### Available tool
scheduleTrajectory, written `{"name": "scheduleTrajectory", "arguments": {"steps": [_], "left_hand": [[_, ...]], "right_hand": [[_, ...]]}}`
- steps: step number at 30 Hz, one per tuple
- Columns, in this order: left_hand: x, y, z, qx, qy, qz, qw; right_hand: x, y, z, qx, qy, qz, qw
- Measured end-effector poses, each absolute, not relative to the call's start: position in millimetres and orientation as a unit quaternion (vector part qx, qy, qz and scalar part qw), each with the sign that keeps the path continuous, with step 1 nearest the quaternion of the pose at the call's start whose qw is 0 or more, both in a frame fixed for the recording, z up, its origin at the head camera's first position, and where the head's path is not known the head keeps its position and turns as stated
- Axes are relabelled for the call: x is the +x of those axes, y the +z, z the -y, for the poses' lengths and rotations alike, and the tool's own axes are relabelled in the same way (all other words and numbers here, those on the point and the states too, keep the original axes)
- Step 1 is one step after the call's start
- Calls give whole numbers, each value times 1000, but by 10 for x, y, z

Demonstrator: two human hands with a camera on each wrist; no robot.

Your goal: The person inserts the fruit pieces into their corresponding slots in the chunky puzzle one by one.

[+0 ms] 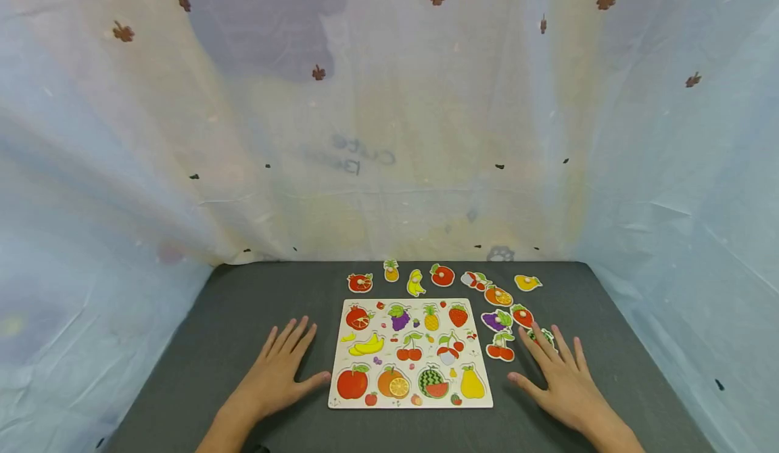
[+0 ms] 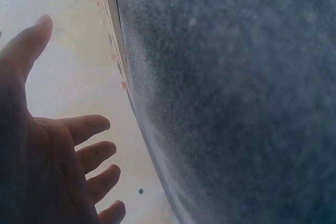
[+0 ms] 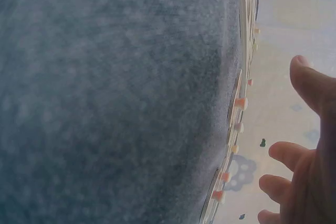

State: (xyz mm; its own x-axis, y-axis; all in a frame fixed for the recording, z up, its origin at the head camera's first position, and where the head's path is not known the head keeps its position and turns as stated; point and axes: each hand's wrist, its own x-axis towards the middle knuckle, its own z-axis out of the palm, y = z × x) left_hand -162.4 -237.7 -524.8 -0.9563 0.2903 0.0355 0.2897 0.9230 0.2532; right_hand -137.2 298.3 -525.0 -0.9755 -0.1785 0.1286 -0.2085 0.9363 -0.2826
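Observation:
A white fruit puzzle board with printed fruit shapes lies between the two hands. My left hand is at its left side, fingers spread and straight, thumb tip right at the board's edge. On the other side my right hand is spread too, holding nothing. Its fingertips overlap a watermelon piece in the head view, which is partly hidden. Close by lie a cherry piece, a grape piece and a red fruit piece. Small knobs stand up from the pieces in the right wrist view.
Behind the board lie a pomegranate piece, a pineapple piece, a banana piece and an apple piece. An orange piece and a pear piece are further right. A pale curtain borders the dark table.

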Motion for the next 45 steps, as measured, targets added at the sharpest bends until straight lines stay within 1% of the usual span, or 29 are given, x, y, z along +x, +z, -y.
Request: {"name": "scheduleTrajectory", "arguments": {"steps": [8,15,25,45], "left_hand": [[-1626,-5229,2378,147,136,-980,3],[-1646,-5224,2376,154,141,-978,5],[-1796,-5192,2307,169,125,-978,-15],[-2114,-5206,2163,199,114,-973,-33]], "right_hand": [[-1378,-5257,-2975,103,154,982,45],[-1401,-5307,-2936,125,159,978,51],[-1442,-5301,-2750,146,176,972,47],[-1459,-5329,-2462,188,163,968,7]]}}
